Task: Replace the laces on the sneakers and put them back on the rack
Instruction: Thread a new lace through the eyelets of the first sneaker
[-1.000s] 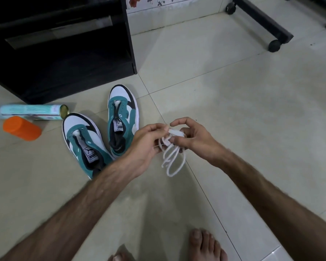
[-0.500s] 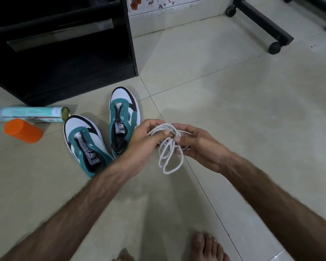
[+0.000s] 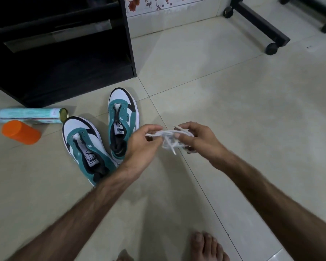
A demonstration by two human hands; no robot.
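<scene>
At frame centre, a bunched white lace (image 3: 168,138) is pinched between the left hand (image 3: 141,146) and right hand (image 3: 198,140), beside two laceless sneakers (image 3: 120,127).

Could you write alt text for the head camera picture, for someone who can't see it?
Both hands, left hand and right hand, hold a bundled white lace above a tiled floor, beside two laceless teal-and-white sneakers near a black rack.

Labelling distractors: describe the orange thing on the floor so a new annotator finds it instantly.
Start at the black rack at upper left. On the floor in front of it lies a pale teal spray can; the orange cap lies just nearer the camera, left of the sneakers. It is the only solid orange, stubby cylinder.
</scene>
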